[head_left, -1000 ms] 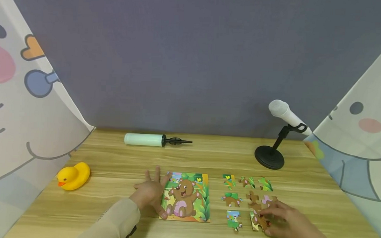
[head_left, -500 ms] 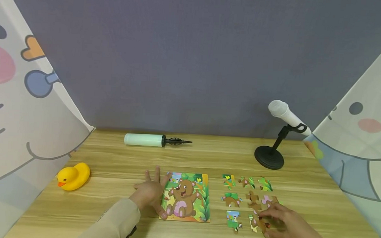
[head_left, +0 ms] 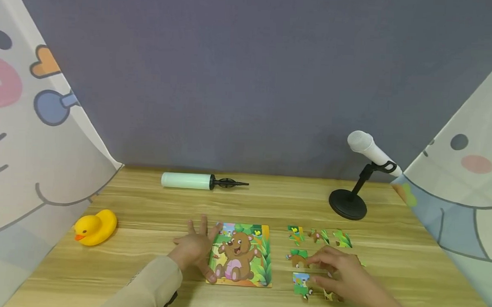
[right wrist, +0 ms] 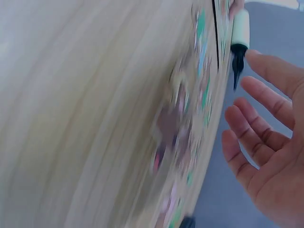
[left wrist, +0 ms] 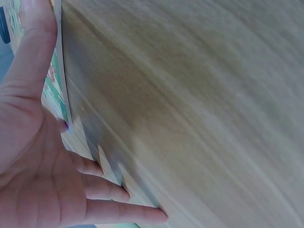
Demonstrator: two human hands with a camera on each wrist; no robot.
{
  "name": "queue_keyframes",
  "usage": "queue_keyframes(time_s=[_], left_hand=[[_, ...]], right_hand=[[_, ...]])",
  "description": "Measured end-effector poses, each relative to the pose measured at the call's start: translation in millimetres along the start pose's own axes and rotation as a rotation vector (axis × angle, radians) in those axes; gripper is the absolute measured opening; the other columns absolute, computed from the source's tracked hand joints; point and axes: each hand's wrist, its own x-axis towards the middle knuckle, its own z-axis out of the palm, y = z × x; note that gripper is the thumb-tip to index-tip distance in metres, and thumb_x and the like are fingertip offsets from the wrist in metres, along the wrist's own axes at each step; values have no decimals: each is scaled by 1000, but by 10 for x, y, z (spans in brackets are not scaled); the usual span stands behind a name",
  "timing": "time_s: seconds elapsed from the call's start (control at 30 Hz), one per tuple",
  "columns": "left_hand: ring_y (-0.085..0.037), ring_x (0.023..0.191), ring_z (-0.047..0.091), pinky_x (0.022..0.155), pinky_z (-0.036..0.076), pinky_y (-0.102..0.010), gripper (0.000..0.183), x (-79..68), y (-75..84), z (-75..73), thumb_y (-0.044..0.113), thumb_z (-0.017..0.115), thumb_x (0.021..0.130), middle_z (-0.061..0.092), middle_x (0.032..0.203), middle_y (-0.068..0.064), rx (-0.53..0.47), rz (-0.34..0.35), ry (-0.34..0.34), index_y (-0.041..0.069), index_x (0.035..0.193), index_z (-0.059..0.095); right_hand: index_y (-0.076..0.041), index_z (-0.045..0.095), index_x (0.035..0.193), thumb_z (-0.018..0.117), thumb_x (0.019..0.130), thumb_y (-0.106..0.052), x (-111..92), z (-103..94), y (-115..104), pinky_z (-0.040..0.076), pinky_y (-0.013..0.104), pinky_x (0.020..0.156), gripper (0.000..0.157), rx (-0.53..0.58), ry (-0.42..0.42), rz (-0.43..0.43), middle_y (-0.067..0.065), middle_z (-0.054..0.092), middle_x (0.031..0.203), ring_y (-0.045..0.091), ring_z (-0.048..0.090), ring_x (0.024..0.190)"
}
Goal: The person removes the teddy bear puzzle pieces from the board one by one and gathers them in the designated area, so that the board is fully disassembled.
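Note:
My left hand (head_left: 194, 249) lies with spread fingers at the left edge of a square bear picture board (head_left: 242, 257), thumb and index finger touching it. In the left wrist view, the straight fingers rest on the wood. My right hand (head_left: 341, 274) hovers above the puzzle pieces, its fingers loosely bent with nothing between them, as the right wrist view (right wrist: 270, 128) also shows. Its fingertips are near a brown-and-green piece (head_left: 297, 259) and a blue-and-green piece (head_left: 301, 284). Another piece (head_left: 328, 295) peeks out under the hand, which hides others.
A row of pieces (head_left: 319, 236) lies farther back on the wooden table (head_left: 146, 213). A yellow rubber duck (head_left: 95, 227) sits at left. By the grey back wall are a hand pump (head_left: 188, 181) and a white microphone (head_left: 370, 146) on a black stand (head_left: 347, 203).
My right hand has let go of the piece at the front and moved left and slightly away over the pieces. The left hand has stayed put.

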Motion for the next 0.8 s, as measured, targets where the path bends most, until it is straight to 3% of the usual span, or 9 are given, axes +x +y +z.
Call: queue_keyframes(time_s=[0.23, 0.43, 0.67, 0.73, 0.8], left_hand=[[-70, 139, 13, 85, 38, -85, 135, -3, 15, -3, 45, 93, 53, 11, 161, -38, 0, -2, -5, 12, 161, 21], [-68, 140, 13, 86, 40, -83, 135, -6, 18, 1, 47, 92, 53, 11, 161, -37, 14, -10, -8, 14, 162, 20], [-67, 141, 13, 87, 41, -82, 135, 2, 21, 13, 48, 92, 52, 11, 162, -36, 22, -25, -12, 15, 162, 20], [-67, 141, 13, 87, 41, -82, 135, 5, 19, 16, 49, 92, 52, 10, 162, -36, 26, -28, -13, 16, 162, 20], [-67, 141, 13, 87, 41, -82, 136, 3, 17, 17, 49, 92, 52, 10, 162, -36, 28, -31, -11, 16, 162, 20]], right_hand=[[-15, 70, 119, 73, 94, -30, 332, 222, -281, 57, 28, 77, 29, 145, -74, 86, -4, 64, 111, 11, 60, 93], [-17, 71, 119, 75, 92, -36, 597, 430, -461, 54, 28, 75, 33, 210, -113, 136, -5, 63, 109, 12, 57, 93], [-19, 74, 114, 80, 88, -38, 860, 689, -676, 49, 22, 63, 34, 128, -104, 163, -9, 61, 102, 7, 53, 82], [-17, 74, 114, 82, 87, -37, 927, 753, -728, 51, 23, 65, 35, 103, -102, 165, -10, 61, 102, 8, 57, 83], [-15, 74, 114, 82, 86, -35, 990, 815, -772, 55, 29, 77, 36, 65, -101, 155, -10, 62, 102, 13, 62, 94]])
